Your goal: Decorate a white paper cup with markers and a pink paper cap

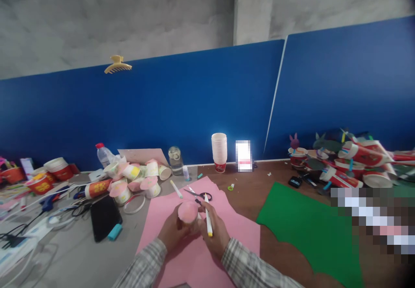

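My left hand (172,232) is closed round a paper cup (188,212) with a pink round top facing up toward me. In my right hand (216,232) a white marker (208,219) with a yellow end is gripped, tilted across the fingers. The right fingertips are close to the cup's side; whether they touch it I cannot tell. Both hands are above sheets of pink paper (244,232). Just beyond them lie black-handled scissors (204,196) and a pale pen cap or marker (177,189).
Several cups with pink tops (151,186) are piled at the left, near a glass jar (175,160) and a glue stick (186,173). A stack of paper cups (219,152) stands at the back. Green paper (308,232) and a heap of red cups (343,178) lie right.
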### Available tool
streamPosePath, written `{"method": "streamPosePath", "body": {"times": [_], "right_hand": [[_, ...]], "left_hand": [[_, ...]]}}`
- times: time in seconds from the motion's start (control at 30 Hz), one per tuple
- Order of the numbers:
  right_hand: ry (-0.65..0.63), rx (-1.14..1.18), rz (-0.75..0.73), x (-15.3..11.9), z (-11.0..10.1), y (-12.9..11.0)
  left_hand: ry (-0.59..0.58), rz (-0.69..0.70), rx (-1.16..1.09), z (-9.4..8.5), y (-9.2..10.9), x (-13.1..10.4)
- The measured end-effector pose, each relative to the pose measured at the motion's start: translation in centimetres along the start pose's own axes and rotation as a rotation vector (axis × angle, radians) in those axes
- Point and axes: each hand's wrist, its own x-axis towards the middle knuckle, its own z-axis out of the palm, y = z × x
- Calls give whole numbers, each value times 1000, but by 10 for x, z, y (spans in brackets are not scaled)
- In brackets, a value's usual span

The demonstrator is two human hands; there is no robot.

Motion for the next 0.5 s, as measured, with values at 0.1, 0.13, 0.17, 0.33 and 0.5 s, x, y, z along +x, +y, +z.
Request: {"method": "streamPosePath", "body": {"times": [0.1, 0.13, 0.17, 0.33, 0.5], "right_hand": [[-34, 14, -59, 1, 2, 4], [-39, 22, -58, 1, 2, 5], [-48, 30, -45, 1, 2, 5], [-101, 58, 94, 3, 4, 6], [-59, 97, 105, 5, 10, 14]], "left_hand": [[-13, -36, -25, 3, -1, -1], [-11, -33, -18, 5, 0, -1], [-7, -27, -10, 6, 1, -2], [30, 18, 65, 13, 9, -6], [63, 49, 213, 14, 13, -5]]}}
